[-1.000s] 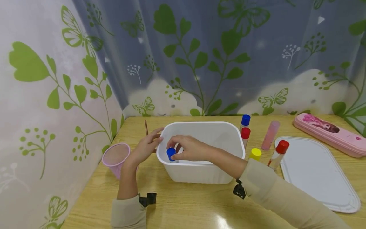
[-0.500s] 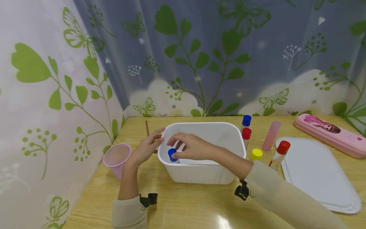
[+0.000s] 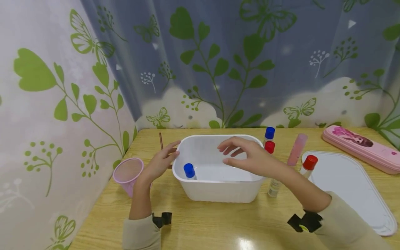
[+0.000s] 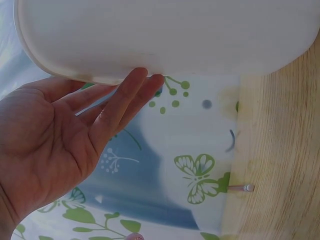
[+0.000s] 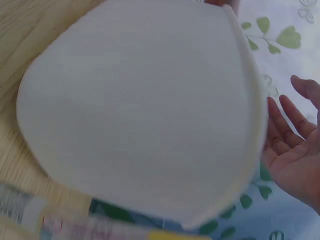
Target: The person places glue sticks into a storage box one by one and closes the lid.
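Head view: white tub (image 3: 218, 189) sits mid-table, blue-capped bottle (image 3: 189, 171) standing in its left corner. It looks like thin, light plastic (probably flexes), so grab the rim. Right hand (image 3: 250, 159) hovers above, fingers relaxed, holding nothing.

Left wrist: left hand (image 4: 60, 145) flat, fingertips touching the tub wall.

Right wrist: bottles crowd the right side.

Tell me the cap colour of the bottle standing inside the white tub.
Blue cap; clearest in the head view.

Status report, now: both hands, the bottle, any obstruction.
Left hand open, fingers on tub rim. Right hand open over tub, holding nothing. Blue-capped bottle upright in tub's left corner. No obstruction.
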A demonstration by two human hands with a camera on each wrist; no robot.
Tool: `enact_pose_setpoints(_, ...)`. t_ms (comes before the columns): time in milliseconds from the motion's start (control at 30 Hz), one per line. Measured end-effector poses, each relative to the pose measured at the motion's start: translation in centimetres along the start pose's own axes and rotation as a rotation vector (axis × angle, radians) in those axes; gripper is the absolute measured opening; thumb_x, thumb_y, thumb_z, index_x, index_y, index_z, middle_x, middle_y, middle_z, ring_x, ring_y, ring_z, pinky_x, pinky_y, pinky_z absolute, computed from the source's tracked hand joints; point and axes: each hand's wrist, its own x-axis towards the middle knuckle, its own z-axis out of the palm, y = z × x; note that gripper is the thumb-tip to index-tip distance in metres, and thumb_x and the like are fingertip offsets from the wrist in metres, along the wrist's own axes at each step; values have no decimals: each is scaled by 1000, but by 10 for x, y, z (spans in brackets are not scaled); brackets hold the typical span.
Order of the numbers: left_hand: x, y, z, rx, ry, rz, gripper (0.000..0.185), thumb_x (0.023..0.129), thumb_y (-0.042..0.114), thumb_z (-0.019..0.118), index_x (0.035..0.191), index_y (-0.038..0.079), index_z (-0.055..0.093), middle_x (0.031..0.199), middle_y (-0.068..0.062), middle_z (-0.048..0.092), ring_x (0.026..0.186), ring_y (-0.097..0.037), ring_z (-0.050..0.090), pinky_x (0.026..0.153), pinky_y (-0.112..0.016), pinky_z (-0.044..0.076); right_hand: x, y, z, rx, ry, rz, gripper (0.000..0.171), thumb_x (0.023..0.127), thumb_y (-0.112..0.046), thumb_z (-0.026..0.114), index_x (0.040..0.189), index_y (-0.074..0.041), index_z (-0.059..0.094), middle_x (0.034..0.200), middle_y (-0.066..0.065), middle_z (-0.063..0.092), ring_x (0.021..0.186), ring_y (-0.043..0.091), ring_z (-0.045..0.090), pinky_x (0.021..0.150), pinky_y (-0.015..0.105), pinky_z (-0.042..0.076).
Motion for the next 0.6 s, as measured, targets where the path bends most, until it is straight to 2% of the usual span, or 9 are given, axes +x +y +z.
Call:
enact_pose_setpoints(100, 0, 0, 0, 3, 0, -4, 47, 100, 21, 42, 144, 11, 29, 134, -24, 40, 113, -37, 48, 82, -43, 49, -19, 1, -16, -16, 70, -4, 29, 87, -9, 65, 114, -9, 58, 107, -2, 60, 95, 16, 58, 82, 32, 48)
enact_pose_setpoints(300, 0, -1, 1, 4, 0, -4, 48, 100, 22, 42, 144, 11, 29, 134, -24, 40, 113, -37, 48, 83, -45, 48, -54, 3, -43, -54, 179, 78, 28, 87, -3, 63, 115, -4, 57, 105, 1, 60, 93, 13, 57, 78, 21, 48)
enact_pose_setpoints(467, 1, -2, 1, 9, 5, -8, 47, 100, 21, 42, 144, 11, 29, 134, -24, 40, 113, -37, 48, 82, -43, 49, -78, 12, -52, -99, 222, 135, 27, 87, -2, 62, 114, -5, 59, 106, 2, 61, 93, 13, 59, 74, 21, 50)
enact_pose_setpoints(600, 0, -1, 1, 8, 7, -6, 47, 100, 21, 42, 144, 10, 29, 134, -25, 40, 113, -37, 48, 82, -44, 49, -94, 21, -52, -185, 259, 173, 27, 87, -5, 63, 113, -8, 60, 107, 0, 61, 91, 9, 58, 76, 17, 48)
